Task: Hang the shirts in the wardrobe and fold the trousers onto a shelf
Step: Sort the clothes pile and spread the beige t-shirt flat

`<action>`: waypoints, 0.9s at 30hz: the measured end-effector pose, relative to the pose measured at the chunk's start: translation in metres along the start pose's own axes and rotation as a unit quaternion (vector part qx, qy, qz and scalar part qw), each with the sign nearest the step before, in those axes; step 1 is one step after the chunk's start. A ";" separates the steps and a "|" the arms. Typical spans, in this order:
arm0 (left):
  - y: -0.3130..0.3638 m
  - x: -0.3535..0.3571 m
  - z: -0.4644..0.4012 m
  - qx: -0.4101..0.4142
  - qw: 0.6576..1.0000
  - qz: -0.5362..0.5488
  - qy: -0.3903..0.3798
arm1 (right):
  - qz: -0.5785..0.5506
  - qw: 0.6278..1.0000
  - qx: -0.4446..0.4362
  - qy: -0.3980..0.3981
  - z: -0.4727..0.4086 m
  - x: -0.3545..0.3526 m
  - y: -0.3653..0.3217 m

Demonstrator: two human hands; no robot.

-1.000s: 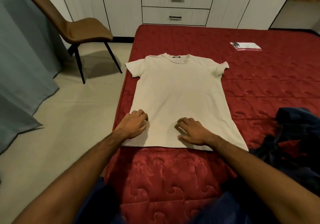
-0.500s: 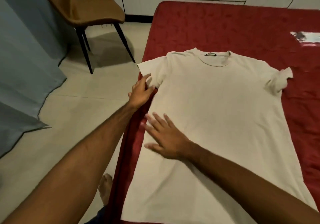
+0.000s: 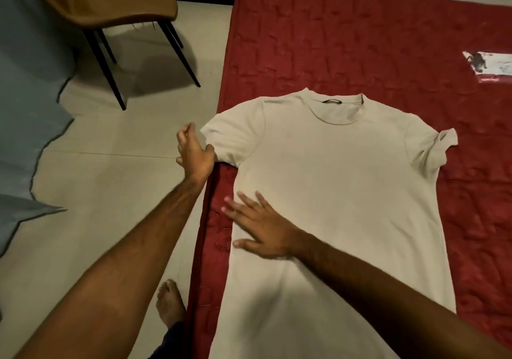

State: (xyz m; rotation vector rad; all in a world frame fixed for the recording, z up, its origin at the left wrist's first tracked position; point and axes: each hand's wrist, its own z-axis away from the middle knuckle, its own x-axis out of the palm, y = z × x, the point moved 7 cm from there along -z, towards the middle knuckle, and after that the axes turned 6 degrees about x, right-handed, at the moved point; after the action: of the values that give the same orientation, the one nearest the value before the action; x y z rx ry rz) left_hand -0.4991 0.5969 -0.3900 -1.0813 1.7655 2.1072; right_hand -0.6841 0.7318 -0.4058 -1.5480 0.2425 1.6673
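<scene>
A beige short-sleeved T-shirt (image 3: 340,181) lies flat, collar away from me, along the left edge of a red quilted bed (image 3: 346,39). My right hand (image 3: 260,229) rests flat on the shirt's left side with fingers spread. My left hand (image 3: 194,153) hovers just off the bed's edge beside the shirt's left sleeve, fingers relaxed, its thumb next to the sleeve hem. The right sleeve is crumpled and folded over.
A brown chair (image 3: 105,1) with black legs stands on the tiled floor at the upper left. A grey curtain (image 3: 25,89) hangs along the left. A white paper card (image 3: 487,63) lies on the bed at the right. My bare foot (image 3: 169,303) stands beside the bed.
I have leaned in over the shirt. Both hands moved from the hem up toward the left sleeve; the left hand has drawn slightly off the sleeve edge.
</scene>
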 end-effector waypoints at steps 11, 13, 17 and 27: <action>0.083 0.123 0.028 0.389 0.829 -0.317 -0.247 | -0.005 0.921 0.345 0.180 0.015 -0.084 0.202; 0.084 0.147 0.023 0.386 0.817 -0.365 -0.223 | 0.030 0.915 0.370 0.159 0.034 -0.092 0.251; 0.109 0.192 0.028 0.436 0.788 -0.380 -0.212 | 0.082 0.901 0.402 0.144 0.090 -0.108 0.340; 0.228 0.344 0.114 0.571 0.708 -0.297 -0.289 | -0.224 0.616 0.598 0.462 0.291 -0.131 0.442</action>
State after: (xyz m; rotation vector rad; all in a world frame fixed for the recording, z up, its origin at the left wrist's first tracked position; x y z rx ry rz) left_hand -0.9206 0.5351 -0.4264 -0.3992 1.5667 0.5443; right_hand -1.2074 0.5789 -0.3924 -1.0130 1.1229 -0.0573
